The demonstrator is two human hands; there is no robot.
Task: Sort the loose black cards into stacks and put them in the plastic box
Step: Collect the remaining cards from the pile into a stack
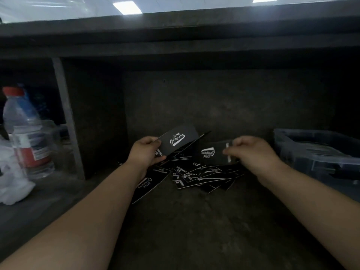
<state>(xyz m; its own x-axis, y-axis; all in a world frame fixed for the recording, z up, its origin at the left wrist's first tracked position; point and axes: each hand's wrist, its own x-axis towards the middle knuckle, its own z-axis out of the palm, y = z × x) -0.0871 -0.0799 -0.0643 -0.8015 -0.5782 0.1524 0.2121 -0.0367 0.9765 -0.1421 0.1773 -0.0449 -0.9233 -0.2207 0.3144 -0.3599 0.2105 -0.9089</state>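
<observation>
Several loose black cards (202,177) with white lettering lie in a heap on the dark shelf floor, in the middle of the view. My left hand (145,152) grips a small stack of black cards (178,140), held up above the heap with its logo side facing me. My right hand (251,152) pinches a single black card (211,152) by its right end, just right of the stack and slightly above the heap. The clear plastic box (319,158) stands at the right, next to my right hand, with dark cards lying inside it.
A water bottle (25,133) with a red cap and red label stands at the left, beside a white crumpled bag (11,180). A grey upright post (68,117) divides the shelf. A dark back wall and a low shelf board close the space above.
</observation>
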